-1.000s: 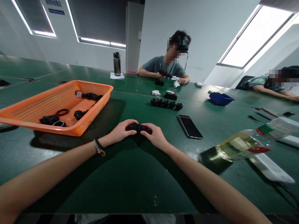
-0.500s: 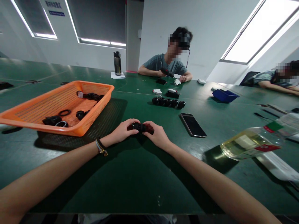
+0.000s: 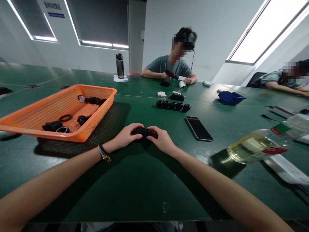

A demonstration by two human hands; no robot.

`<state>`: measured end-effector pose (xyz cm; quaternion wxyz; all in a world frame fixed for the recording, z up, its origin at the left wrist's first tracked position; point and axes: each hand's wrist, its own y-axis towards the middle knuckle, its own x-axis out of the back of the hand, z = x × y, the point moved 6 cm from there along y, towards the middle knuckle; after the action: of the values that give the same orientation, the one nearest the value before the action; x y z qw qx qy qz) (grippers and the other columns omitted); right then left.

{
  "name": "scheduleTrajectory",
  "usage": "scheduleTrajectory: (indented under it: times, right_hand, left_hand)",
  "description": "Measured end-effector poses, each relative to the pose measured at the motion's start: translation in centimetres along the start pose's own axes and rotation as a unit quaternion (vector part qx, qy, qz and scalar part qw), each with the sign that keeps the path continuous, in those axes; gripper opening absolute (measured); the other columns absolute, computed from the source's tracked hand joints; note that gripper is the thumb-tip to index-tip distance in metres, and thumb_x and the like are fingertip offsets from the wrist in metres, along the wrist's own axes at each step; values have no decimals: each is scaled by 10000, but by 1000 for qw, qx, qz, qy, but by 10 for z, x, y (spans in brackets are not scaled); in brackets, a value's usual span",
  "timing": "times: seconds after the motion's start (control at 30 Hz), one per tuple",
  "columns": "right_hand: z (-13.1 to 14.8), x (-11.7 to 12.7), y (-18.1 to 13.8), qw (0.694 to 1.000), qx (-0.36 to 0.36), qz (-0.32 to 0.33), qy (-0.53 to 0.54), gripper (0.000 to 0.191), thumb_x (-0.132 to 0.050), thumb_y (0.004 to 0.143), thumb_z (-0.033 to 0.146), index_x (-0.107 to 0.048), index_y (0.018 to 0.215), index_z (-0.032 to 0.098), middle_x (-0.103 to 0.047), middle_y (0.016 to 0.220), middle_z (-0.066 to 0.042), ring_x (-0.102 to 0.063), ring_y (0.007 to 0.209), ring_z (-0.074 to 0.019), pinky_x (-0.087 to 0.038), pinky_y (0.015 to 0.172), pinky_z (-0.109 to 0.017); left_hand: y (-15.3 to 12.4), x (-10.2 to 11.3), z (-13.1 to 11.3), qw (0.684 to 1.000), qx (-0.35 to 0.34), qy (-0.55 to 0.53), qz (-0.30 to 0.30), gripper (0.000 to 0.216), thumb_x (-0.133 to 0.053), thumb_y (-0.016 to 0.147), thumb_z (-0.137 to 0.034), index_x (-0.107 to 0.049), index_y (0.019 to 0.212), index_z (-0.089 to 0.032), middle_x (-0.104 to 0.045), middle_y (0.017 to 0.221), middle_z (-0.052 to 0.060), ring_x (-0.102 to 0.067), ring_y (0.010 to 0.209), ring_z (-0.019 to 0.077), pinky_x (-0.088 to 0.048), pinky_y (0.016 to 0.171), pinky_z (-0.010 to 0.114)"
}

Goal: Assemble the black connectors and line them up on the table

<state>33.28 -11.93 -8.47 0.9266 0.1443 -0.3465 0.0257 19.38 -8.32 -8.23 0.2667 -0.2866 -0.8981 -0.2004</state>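
My left hand and my right hand meet over the table in front of me, fingers closed on opposite ends of one small black cylindrical part. Its middle shows as a dark, ridged band; the fingers cover much of both ends, so its exact kind cannot be told. Beyond my hands, several similar round black parts lie in a row. To the left, an orange perforated basket holds a black ring, other black pieces and a dark bundle.
A phone lies right of my hands, with a bottle of yellow liquid on its side further right. A blue tray and a dark drink bottle stand farther back. Across the green table, a person holds a tool.
Both hands keep their hold on the black part, with hardly any motion. The whole view has shifted slightly.
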Motion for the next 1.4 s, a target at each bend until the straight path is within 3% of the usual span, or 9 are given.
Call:
scheduleTrajectory:
  times: [0.5,0.7,0.87,1.4]
  right_hand:
    - [1,0,0,1000,1,4,-6,244,-562,750,194,-578,993,175,-630,793,-11,-562,675,-117,-439,645,-265]
    - [1,-1,-1,1000,13,1,14,379,-573,705,129,-483,1067,194,-604,749,15,-575,669,-126,-446,658,-280]
    - [0,-2,0,1000,4,2,27,294,-567,705,116,-495,978,198,-590,720,25,-566,652,-122,-440,647,-278]
    - [-3,-1,1,1000,-14,0,28,271,-580,725,151,-527,990,181,-600,720,22,-568,662,-117,-437,677,-279]
  left_hand:
    - [0,1,-3,1000,10,3,-3,351,-554,712,-290,-540,1047,-185,-568,1107,61,-529,986,226,-401,899,372]
    - [1,0,0,1000,12,-21,0,358,-554,709,-307,-536,1045,-186,-565,1114,59,-525,988,231,-398,902,378]
    - [1,1,0,1000,18,-24,3,368,-548,704,-313,-535,1048,-181,-559,1117,64,-522,986,233,-399,893,372]
    - [1,1,0,1000,16,-20,0,380,-535,707,-320,-531,1055,-166,-560,1095,69,-528,951,227,-417,853,357]
